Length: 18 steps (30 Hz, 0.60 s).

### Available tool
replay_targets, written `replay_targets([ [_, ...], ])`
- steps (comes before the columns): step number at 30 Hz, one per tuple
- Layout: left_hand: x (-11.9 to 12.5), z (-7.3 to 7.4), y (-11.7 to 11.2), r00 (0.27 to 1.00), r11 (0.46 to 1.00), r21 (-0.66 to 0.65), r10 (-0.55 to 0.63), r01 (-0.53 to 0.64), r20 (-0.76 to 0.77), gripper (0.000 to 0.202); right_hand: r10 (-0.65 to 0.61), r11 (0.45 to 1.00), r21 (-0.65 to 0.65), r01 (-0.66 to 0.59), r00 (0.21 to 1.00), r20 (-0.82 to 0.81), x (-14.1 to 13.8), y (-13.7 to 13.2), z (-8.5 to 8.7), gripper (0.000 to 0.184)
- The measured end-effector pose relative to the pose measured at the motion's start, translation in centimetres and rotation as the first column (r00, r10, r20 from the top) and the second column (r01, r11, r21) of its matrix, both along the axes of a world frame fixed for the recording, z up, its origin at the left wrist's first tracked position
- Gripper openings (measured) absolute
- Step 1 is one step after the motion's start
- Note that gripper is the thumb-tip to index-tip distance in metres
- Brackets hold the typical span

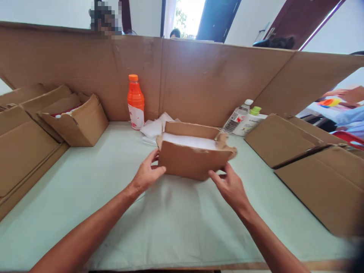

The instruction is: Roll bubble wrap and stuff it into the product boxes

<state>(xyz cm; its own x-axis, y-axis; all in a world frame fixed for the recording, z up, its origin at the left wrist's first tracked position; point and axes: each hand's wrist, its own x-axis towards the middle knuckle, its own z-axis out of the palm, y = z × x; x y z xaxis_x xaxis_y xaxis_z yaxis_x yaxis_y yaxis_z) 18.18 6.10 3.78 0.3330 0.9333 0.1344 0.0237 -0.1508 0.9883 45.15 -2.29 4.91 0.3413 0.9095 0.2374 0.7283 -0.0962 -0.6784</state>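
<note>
Centrally, a small open cardboard box (187, 161) sits between a person's two bare hands, over the middle of a table (122, 227) covered in pale green cloth. Its rim is ragged, with torn, curling edges at the right end, and white lining (189, 141) shows inside. No lettering can be made out on its front. The left hand (146, 172) holds the left end, thumb on the front face and fingers around the corner. The right hand (229, 184) holds the lower right end, fingers and thumb curved about it. Whether the base is slightly lifted cannot be told.

Just behind the box's left end lie crumpled white sheets (153, 129). Beside them stands an orange bottle (135, 94) with an orange cap; its white label (137, 116) carries red print too small to read. Behind the box's right end are a clear bottle (237, 117) with a white cap and red-marked label, leaning, and a white bottle (247, 124) with a green cap and tiny dark print, illegible.

More brown cartons line both sides: a smaller open carton (82, 125) at left, holding something red and white, and closed-looking cartons (284, 140) at right. A tall cardboard screen (222, 83) spans the back; people's heads show above it.
</note>
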Motion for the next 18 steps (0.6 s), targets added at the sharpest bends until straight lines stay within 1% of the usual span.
replay_targets([
  [2,0.9,-0.6,-1.2,0.993,0.995,0.022,-0.099,0.1,-0.059,0.07,-0.086,0.996,0.012,0.086,0.994,0.071,1.9,-4.7,-0.7,0.041],
  [3,1.1,-0.8,-1.6,0.988,0.992,0.048,-0.111,0.117,-0.108,0.066,-0.115,0.993,0.025,0.113,0.988,0.104,2.6,-6.9,-1.1,0.041],
  [5,1.3,-1.2,-1.9,0.976,0.989,0.112,-0.071,0.096,-0.208,0.054,-0.138,0.99,0.028,0.135,0.982,0.128,3.5,-10.4,-2.0,0.047],
  [7,1.6,-1.4,-1.8,0.965,0.988,0.137,-0.032,0.07,-0.261,0.046,-0.113,0.994,-0.004,0.114,0.991,0.071,4.2,-12.0,-3.1,0.066],
  [9,2.1,-1.6,-1.6,0.961,0.994,0.087,-0.036,0.062,-0.274,0.046,-0.042,0.999,-0.03,0.041,0.998,-0.045,5.1,-11.8,-4.0,0.088],
  [11,2.9,-1.9,-1.7,0.964,0.999,0.006,-0.044,0.047,-0.264,0.05,0.048,0.999,-0.002,-0.049,0.986,-0.16,6.1,-10.6,-4.8,0.101],
  [13,3.6,-2.4,-1.8,0.968,0.999,-0.04,-0.031,0.022,-0.249,0.054,0.131,0.991,0.041,-0.125,0.959,-0.25,7.0,-9.1,-5.4,0.106],
  [15,4.3,-2.8,-1.8,0.97,0.999,-0.043,-0.008,-0.003,-0.243,0.056,0.19,0.982,0.066,-0.178,0.922,-0.338,7.6,-7.9,-5.8,0.107],
  [17,5.3,-3.0,-1.5,0.968,0.999,-0.037,-0.005,-0.005,-0.251,0.058,0.202,0.979,0.092,-0.18,0.895,-0.397,8.1,-7.3,-6.1,0.108],
  [18,6.1,-2.9,-1.2,0.968,0.999,-0.035,-0.011,0.002,-0.25,0.058,0.185,0.982,0.108,-0.154,0.897,-0.401,8.4,-7.1,-6.3,0.108],
])
